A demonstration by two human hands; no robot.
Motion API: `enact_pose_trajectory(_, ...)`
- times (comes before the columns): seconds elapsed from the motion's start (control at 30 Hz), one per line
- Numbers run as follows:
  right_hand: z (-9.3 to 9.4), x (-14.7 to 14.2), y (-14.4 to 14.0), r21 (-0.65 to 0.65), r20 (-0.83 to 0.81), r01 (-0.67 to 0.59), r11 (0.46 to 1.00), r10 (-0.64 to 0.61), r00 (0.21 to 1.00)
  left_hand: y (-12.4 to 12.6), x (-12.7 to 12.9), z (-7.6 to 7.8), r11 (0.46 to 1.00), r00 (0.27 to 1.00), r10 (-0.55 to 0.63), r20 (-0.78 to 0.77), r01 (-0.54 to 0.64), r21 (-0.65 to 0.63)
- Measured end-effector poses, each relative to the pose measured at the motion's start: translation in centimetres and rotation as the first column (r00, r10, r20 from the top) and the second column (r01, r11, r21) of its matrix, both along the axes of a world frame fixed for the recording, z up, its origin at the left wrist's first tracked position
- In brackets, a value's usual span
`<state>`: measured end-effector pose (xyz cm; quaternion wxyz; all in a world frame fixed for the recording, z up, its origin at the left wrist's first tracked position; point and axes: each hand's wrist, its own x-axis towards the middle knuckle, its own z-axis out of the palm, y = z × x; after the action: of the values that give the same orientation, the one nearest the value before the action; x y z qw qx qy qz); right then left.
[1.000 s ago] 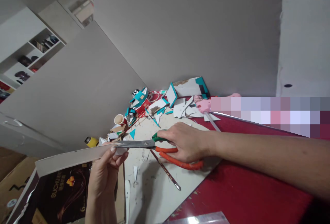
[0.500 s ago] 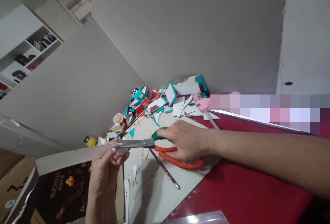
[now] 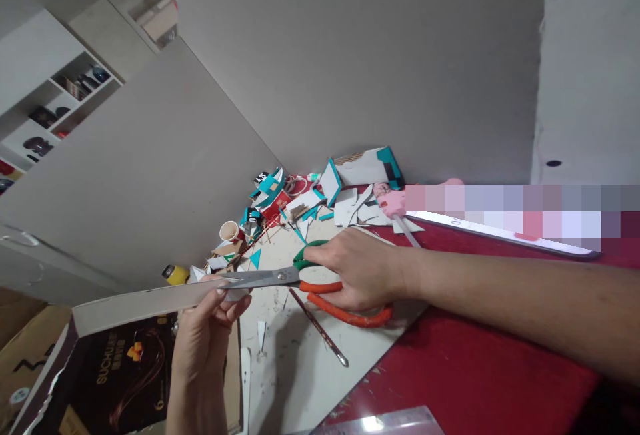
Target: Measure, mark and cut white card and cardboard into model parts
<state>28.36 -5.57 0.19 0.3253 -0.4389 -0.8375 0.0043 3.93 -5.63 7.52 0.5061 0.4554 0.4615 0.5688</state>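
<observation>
My right hand (image 3: 350, 271) is closed around the handles of a pair of scissors (image 3: 280, 277), one loop green and the other orange. Their blades point left and lie across the end of a pale cardboard flap, nearly together. That flap (image 3: 140, 300) is the side of a dark printed cardboard box (image 3: 125, 375) at the lower left. Thumb and fingers of my left hand (image 3: 207, 325) pinch the flap's end beside the blade tips. Below the scissors, a dark red pencil (image 3: 320, 328) lies on a white board (image 3: 280, 381).
Cut cardboard scraps (image 3: 350, 208), a paper cup (image 3: 230, 231) and a white-and-teal box (image 3: 367, 168) crowd the back by the wall. A yellow-and-black object (image 3: 175, 275) stands left. A lit phone-like screen (image 3: 500, 229) lies right on the red tabletop (image 3: 480, 335); a clear ruler (image 3: 385, 421) sits in front.
The scissor handles have come slightly closer together, with the blades still at the flap's end. My left hand keeps its hold. The view has shifted a little.
</observation>
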Motion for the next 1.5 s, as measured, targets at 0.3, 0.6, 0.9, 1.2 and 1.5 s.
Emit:
enact_pose_trajectory(0.3, -0.6, -0.17, 0.12, 0.011, -0.038, 0.044, 0.999, -0.044, 0.998, 0.17, 0.01, -0.27, 1.0, 1.0, -0.008, 0.007, 0.008, 0.003)
enact_pose_trajectory(0.6, -0.38, -0.24, 0.09, -0.004, -0.043, 0.035, 0.999, -0.035, 0.998, 0.18, 0.07, -0.16, 0.999, 1.0, -0.02, -0.009, 0.02, 0.031)
enact_pose_trajectory(0.9, -0.77, -0.09, 0.44, 0.001, -0.024, 0.003, 1.0, -0.003, 1.0, 0.38, 0.24, -0.31, 0.999, 1.0, -0.026, -0.008, 0.027, 0.04)
enact_pose_trajectory(1.2, -0.64, -0.09, 0.38, -0.006, -0.021, 0.024, 1.0, -0.024, 0.999, 0.41, 0.24, -0.38, 0.999, 1.0, -0.015, -0.017, 0.016, 0.049)
enact_pose_trajectory(1.5, -0.63, 0.03, 0.5, -0.005, -0.002, 0.03, 1.0, -0.03, 1.0, 0.42, 0.3, -0.39, 0.998, 1.0, -0.025, -0.003, 0.025, 0.057)
